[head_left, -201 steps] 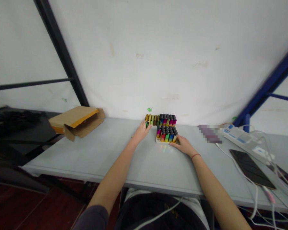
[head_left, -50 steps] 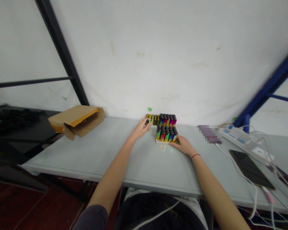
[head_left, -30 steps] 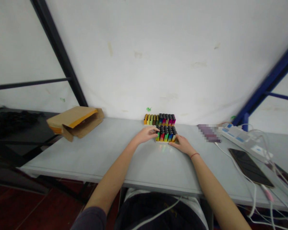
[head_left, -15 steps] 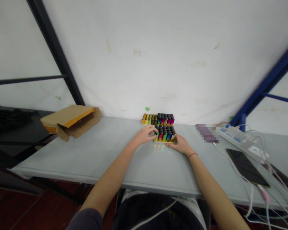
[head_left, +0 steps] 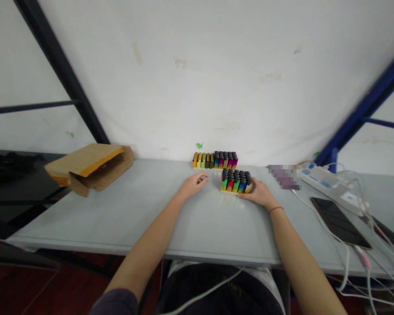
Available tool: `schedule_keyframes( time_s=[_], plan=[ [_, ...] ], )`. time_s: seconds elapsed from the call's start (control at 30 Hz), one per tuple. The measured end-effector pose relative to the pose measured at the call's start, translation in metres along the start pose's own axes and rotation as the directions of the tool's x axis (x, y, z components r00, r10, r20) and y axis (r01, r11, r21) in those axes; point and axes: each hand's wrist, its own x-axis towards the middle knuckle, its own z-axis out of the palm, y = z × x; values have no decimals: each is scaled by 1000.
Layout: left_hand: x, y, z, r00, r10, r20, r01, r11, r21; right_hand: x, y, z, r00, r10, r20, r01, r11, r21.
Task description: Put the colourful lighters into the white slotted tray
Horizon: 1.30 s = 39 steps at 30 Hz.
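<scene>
In the head view, a close-packed block of upright, multicoloured plastic lighters with black tops (head_left: 236,180) stood just right of the centre of the frame, in a shallow, pale tray (head_left: 229,191) on the smooth grey surface (head_left: 128,210). The right hand (head_left: 262,193) had the tray's right end, its thumb along the lower front edge and its other fingers bent around the side, pinching the corner between them. The left hand (head_left: 193,184) lay apart from the tray, nearer the middle of the frame, its fingers curled in towards the thumb; a dark patch showed at the tips, but whether anything was pinched there could not be told.

Behind, against the white wall (head_left: 184,96), stood a block of yellow and dark-green lighters (head_left: 202,160) and a block of blue-to-magenta lighters with black tops (head_left: 226,160). An open brown cardboard box (head_left: 88,162) lay at the left of the frame, and a black flat phone (head_left: 340,223) at the right.

The loaded tray looked light to moderate in weight, with stiff, probably slick lighters and a thin, flexible rim. Holding it low at both ends seemed soundest, as the low wall left most of each lighter exposed and a tilt could spill them. A single lighter would be best taken by its black top, since its neighbours crowded the body.
</scene>
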Motion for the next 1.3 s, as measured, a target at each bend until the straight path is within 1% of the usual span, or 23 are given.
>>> schedule_keyframes(
  time_s=[0.07,0.17,0.27,0.37,0.43,0.5,0.67,0.73,0.83,0.93,1.1,1.17,1.27,1.3],
  plan=[
    [1,-3,1,1000,-17,15,17,1000,20,-2,17,-9,995,98,-33,-99,995,-19],
    [3,-5,4,999,-20,32,18,998,52,-2,37,-15,968,237,-86,-237,971,18],
    [5,-6,8,998,-26,51,19,992,121,5,47,-14,940,299,-166,-301,953,14],
    [5,-5,11,997,-36,68,23,981,193,19,49,-8,923,328,-201,-347,935,-70],
    [5,-4,12,996,-38,76,21,977,214,31,49,-5,918,329,-223,-362,923,-131],
    [5,-3,12,996,-37,84,18,975,220,45,49,-3,916,329,-231,-365,921,-138],
    [4,-3,13,995,-43,93,16,961,277,75,53,1,914,316,-253,-324,946,9],
    [4,-3,14,995,-42,90,13,953,304,84,55,3,914,338,-225,-338,940,42],
    [5,-2,15,995,-44,93,12,945,326,91,55,7,907,380,-182,-378,924,47],
    [5,-1,16,995,-63,79,34,945,326,92,55,11,900,399,-175,-396,917,54],
    [5,3,17,993,-99,65,73,941,330,87,51,14,875,436,-207,-419,899,126],
    [4,5,19,996,-66,65,37,928,370,82,43,16,870,432,-238,-407,901,150],
    [1,11,26,996,54,67,-77,900,429,65,21,26,834,406,-372,-379,914,147],
    [1,13,29,993,91,79,-116,893,434,57,11,31,842,375,-387,-355,926,124]
  ],
)
